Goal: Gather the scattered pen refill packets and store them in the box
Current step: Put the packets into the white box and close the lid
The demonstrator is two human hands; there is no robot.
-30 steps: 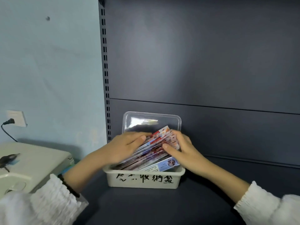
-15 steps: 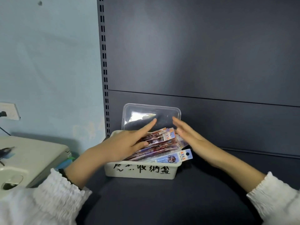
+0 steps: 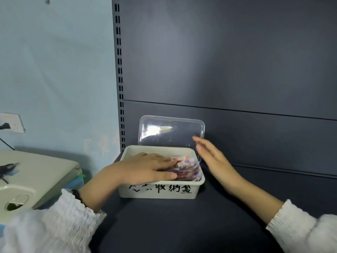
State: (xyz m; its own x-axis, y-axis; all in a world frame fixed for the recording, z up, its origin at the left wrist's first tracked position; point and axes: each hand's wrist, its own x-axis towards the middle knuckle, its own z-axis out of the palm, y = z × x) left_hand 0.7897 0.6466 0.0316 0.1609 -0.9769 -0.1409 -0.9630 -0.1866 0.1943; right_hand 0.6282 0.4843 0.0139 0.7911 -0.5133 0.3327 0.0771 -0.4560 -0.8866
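Observation:
A cream plastic box (image 3: 158,192) with black handwritten characters on its front stands on the dark shelf. Its clear lid (image 3: 171,131) leans upright against the back panel behind it. Several pen refill packets (image 3: 187,168) lie flat inside the box, at its right side. My left hand (image 3: 145,168) rests palm down on the packets, fingers flat and together. Just right of the box, my right hand (image 3: 215,161) hovers with straight fingers beside the lid's right edge, holding nothing.
A beige machine (image 3: 36,178) stands at the left, with a dark clip-like object on top. A wall socket (image 3: 12,123) with a plug is on the pale blue wall. A slotted upright (image 3: 119,73) borders the dark shelf (image 3: 173,225).
The packets, which stuck up tilted out of the box, now lie down inside it. My left hand has pressed down flat on them; my right hand has drawn away to the right.

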